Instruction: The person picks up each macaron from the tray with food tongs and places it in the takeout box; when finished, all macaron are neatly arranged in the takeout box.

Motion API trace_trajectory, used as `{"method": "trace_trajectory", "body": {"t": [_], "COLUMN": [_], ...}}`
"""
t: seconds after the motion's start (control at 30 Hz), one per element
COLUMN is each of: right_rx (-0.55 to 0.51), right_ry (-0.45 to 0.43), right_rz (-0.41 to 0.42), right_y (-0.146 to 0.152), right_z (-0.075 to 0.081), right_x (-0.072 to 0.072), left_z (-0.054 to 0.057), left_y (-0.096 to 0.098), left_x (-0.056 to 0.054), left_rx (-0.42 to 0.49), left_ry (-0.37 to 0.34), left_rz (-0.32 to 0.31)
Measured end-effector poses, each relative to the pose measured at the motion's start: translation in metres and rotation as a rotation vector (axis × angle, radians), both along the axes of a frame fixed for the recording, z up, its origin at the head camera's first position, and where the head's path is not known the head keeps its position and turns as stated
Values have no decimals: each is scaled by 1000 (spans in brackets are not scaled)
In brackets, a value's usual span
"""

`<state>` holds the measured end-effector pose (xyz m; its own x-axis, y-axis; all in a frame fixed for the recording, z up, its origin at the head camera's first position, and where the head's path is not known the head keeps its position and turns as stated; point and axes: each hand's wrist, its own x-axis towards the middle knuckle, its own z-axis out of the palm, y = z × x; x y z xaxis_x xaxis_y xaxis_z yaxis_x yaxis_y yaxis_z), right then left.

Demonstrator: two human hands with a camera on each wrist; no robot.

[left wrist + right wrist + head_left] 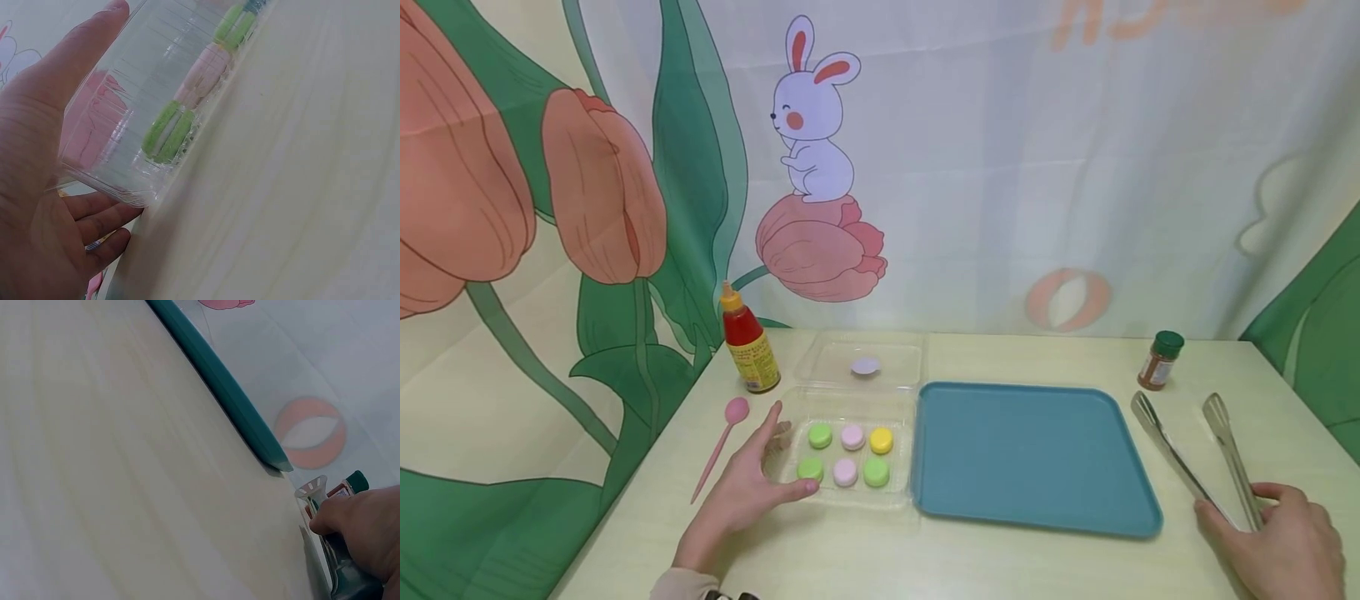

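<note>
A clear plastic clamshell box (857,498) lies with its lid folded back, holding green macarons (876,472), pale pink macarons (846,472) and a yellow macaron (882,440). My left hand (748,479) spreads around the box's left side, its thumb along the near left corner and its fingertips at the left edge. In the left wrist view, the extended thumb runs along the box wall and the other fingers (107,219) reach its lower corner. At the table's right, my right hand (1285,537) grips metal tongs (1180,458) by the handle end; their arms stand apart and hold nothing.
A blue tray (1037,458) lies just right of the box. A red sauce bottle (749,346) with a yellow cap and a pink spoon (722,442) are at the left. Behind the tongs stands a green-capped spice jar (1160,362). A printed curtain (955,208) hangs behind the table.
</note>
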<state>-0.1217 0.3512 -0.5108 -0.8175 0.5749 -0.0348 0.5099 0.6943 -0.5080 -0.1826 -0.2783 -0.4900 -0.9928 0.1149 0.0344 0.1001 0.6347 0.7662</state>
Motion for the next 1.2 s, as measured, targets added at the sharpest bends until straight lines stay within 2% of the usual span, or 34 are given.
{"method": "trace_trajectory", "body": {"t": [0.17,0.4,0.6,0.77,0.93,1.2], "right_rx": [32,0,-24,-14,-12,-70], "right_ry": [-12,-44,55,156,261,446], "right_rz": [17,-20,-48,-35,35,259], "right_y": [2,-2,-4,-14,-26,-73], "right_z": [0,3,9,20,34,45], "right_x": [0,1,4,4,-7,-29], "left_z": [1,2,2,2,2,2], "left_y": [0,-1,0,0,0,0], "left_x": [0,-1,-1,0,1,0], "left_rx": [-9,-16,-10,-12,-10,-11], "left_ry": [-4,1,-9,-10,-12,-7], "left_rz": [2,3,3,7,11,7]}}
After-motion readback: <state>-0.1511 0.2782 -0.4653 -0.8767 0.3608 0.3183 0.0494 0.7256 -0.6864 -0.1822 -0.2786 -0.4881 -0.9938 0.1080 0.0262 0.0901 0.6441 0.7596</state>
